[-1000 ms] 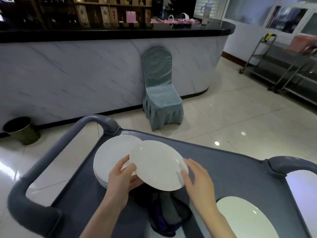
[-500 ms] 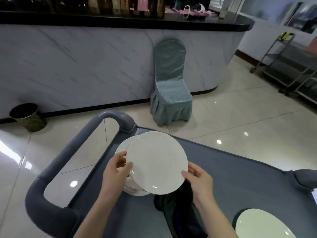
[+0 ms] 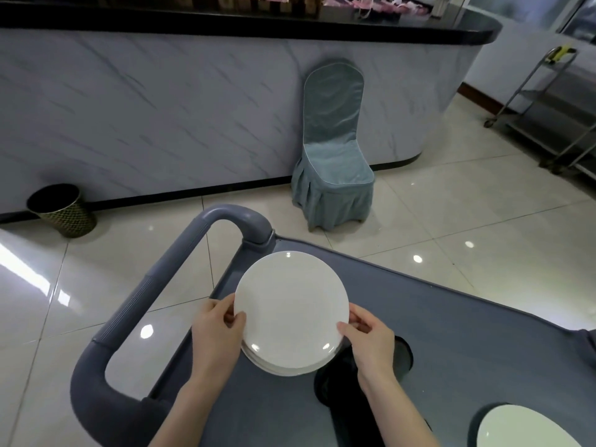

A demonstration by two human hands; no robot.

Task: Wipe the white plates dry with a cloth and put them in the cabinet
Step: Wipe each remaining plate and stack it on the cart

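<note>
While both hands grip it, the top white plate (image 3: 290,304) lies level between them, face up, over a stack of white plates (image 3: 283,367) whose rims show only along the edge nearest the person. Whether the top plate already rests on that stack or is held a little above it cannot be told.

The left hand (image 3: 216,330) pinches the plate's left rim, thumb over the top and the other fingers curled underneath. The right hand (image 3: 371,337) holds the opposite rim in the same way, its thumb lying on the upper surface and its fingers tucked below the edge.

Just under the right hand and wrist, a dark cloth (image 3: 335,391) lies crumpled on the grey cart tray (image 3: 451,333), touching the near side of the stack. Outward from the left hand curves the cart handle (image 3: 145,301). Well off beyond the right forearm, at the lower corner of the view, another white plate (image 3: 522,427) sits on the tray, cut off by the frame.

Ahead of the hands, past the cart, a chair in a blue-grey cover (image 3: 332,156) stands against a marble-fronted counter (image 3: 161,108). A metal wastebasket (image 3: 61,206) stands on the tiled floor far to the left, and a steel trolley (image 3: 548,108) far to the right.
</note>
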